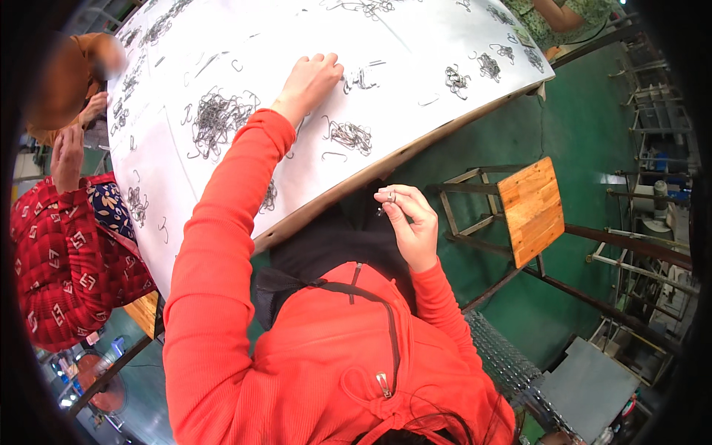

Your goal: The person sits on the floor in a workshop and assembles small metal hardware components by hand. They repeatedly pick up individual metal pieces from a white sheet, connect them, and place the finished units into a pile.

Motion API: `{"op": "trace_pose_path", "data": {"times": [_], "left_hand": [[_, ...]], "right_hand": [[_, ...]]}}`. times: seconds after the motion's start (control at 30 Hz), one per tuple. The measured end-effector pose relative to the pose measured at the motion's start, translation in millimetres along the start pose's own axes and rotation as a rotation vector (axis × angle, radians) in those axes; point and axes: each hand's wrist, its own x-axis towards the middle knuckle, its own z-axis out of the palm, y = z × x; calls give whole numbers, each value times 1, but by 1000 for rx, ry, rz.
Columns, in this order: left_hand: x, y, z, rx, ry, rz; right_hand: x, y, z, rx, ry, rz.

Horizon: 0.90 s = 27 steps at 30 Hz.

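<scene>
My left hand (311, 83) is over the white-covered table (400, 126), its fingers curled down and closed; what they hold, if anything, is hidden. Just right of its fingertips lie a few small dark metal pieces (362, 78). A large heap of bent dark wire hooks (219, 121) is left of my left wrist, and a smaller pile of hooks (350, 136) lies nearer the table edge. My right hand (411, 225) is off the table, in front of my body, with thumb and fingers pinched together. A tiny dark bit shows at its fingertips, too small to name.
More hook piles (457, 80) are spread along the table. At the left sits a person in a red patterned jacket (74, 259), near another in brown (63, 85). A green patterned sleeve (564, 26) shows at the far right. A wooden stool (532, 211) stands right of the table.
</scene>
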Motion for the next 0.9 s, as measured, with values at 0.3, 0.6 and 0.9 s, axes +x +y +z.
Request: {"op": "trace_pose_path", "data": {"times": [0.3, 0.6, 0.9], "left_hand": [[-44, 92, -87, -1604, -123, -531], [-98, 119, -129, -2055, -144, -787], [-113, 120, -126, -1927, -128, -748]], "right_hand": [[4, -1, -4, -21, 4, 8], [10, 4, 13, -172, -36, -85], [6, 3, 16, -191, -56, -73]]}}
